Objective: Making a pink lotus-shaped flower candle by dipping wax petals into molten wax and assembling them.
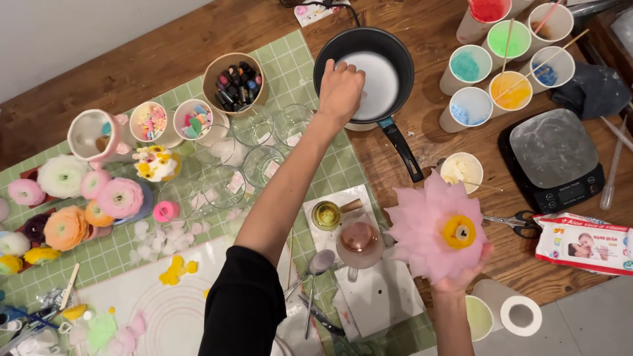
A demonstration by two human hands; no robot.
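Note:
My left hand [340, 89] reaches into a black pan [395, 56] of white wax at the back of the table, fingers closed down at the wax surface; what they pinch is hidden. My right hand [461, 280] holds up a pink wax flower [428, 231] with a yellow centre, gripping it from beneath near the table's front edge. A black sleeve covers my left upper arm.
Paper cups of coloured wax [491, 69] with stir sticks stand at back right. A black scale [554, 161], scissors [517, 223] and a wipes pack [583, 242] lie right. Empty glasses [264, 142], finished flower candles [86, 204] and a green grid mat [290, 59] fill the left.

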